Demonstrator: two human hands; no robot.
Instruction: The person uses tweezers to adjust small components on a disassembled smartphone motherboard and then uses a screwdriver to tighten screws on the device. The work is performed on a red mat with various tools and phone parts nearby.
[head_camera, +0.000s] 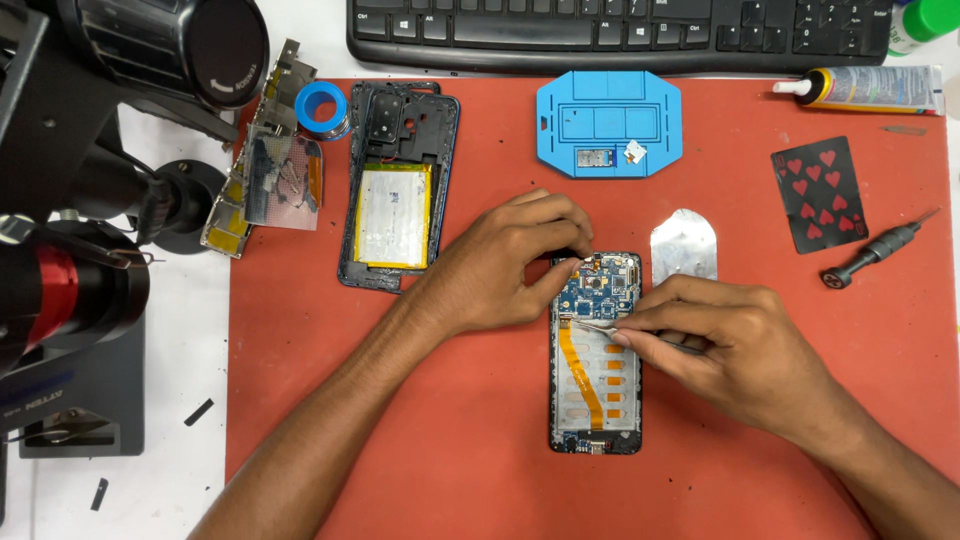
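— While your head camera looks straight down, what do you have under your hands?

— You have an opened phone (595, 352) lying flat on the red mat (480, 440), its back off, blue circuit board at the top and an orange ribbon cable (584, 375) running down the frame. Your left hand (510, 262) rests on the phone's upper left corner, its fingers (560, 232) curled and closed on the top edge, steadying it.

— And your right hand?

— Your right hand (730, 345) comes in from the right, its fingers (640, 322) pinched shut on a pair of metal tweezers (600, 324). The tweezer tips point left and sit at the lower edge of the circuit board, just where the ribbon cable begins. You cannot tell whether the tips hold anything.

— What lies around you on the surface?

— Just beside the phone, at its upper right, you have a silver metal shield (684, 244). To the left, well apart, lies the phone's back housing with its battery (397, 212). Above the phone sits a blue parts tray (608, 122), and beyond it a black keyboard (620, 30). At your right are a playing card with red hearts (819, 192), a small black screwdriver (877, 250) and a glue tube (870, 90). At far left stands a microscope stand (80, 200), with a roll of blue tape (322, 105) near it.
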